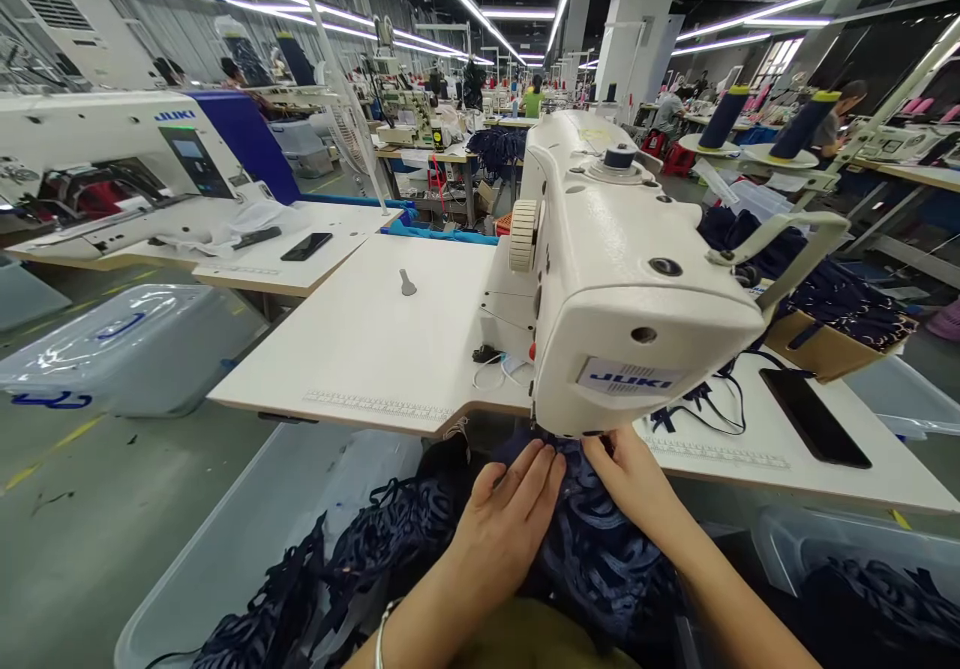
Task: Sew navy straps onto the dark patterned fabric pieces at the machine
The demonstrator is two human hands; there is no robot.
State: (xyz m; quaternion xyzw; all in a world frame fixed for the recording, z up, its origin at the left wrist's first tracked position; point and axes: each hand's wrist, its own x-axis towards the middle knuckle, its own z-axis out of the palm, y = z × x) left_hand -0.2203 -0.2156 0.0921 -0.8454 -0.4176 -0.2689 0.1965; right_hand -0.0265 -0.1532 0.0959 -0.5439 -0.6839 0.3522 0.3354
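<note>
A white JUKI sewing machine (637, 329) stands before me, its head hiding the needle area. Dark navy patterned fabric (600, 529) hangs from under the head toward my lap. My left hand (514, 509) lies on the fabric's left side, with fingers stretched out and its thumb apart. On the other side, my right hand (634, 474) pinches the fabric close below the machine head; its fingertips are partly hidden. More navy strips and straps (390, 539) lie bunched to the left of my left hand, over a clear plastic bin (225, 539).
On the white table (360, 329) lies a small grey metal piece (407, 283). A black phone (814, 417) and navy straps (705, 404) are right of the machine. A cardboard box (847, 334) holds navy pieces. A lidded plastic bin (135, 349) stands left on the floor.
</note>
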